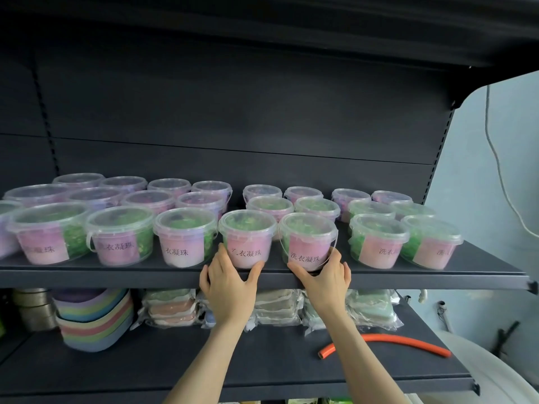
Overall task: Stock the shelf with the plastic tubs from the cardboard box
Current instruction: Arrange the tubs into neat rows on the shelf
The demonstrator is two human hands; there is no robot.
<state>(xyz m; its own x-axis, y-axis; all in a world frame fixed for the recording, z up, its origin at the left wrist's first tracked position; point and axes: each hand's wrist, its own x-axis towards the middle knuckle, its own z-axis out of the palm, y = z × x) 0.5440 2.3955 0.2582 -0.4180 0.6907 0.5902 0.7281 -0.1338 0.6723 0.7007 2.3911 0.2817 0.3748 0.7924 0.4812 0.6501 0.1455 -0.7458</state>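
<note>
Shop, dark slotted shelving (262, 275); rows of labelled tubs (180, 240) (identical stock)

Lidded tubs (186, 240), upright on shelf (481, 272), contents unclear

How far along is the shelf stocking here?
Done: stocked tubs fill most of the upper shelf. In hand: the left hand grips one front-row tub, the right hand the neighbouring tub, at the shelf edge. Left: unclear, the cardboard box is out of view.

The left hand (230, 284) grips one tub (247, 240) and the right hand (323, 279) a second tub (306, 243) at the front of a dark shelf (116, 274) lined with tubs; an orange hose (388, 341) lies on the lower shelf (262, 363).
</note>
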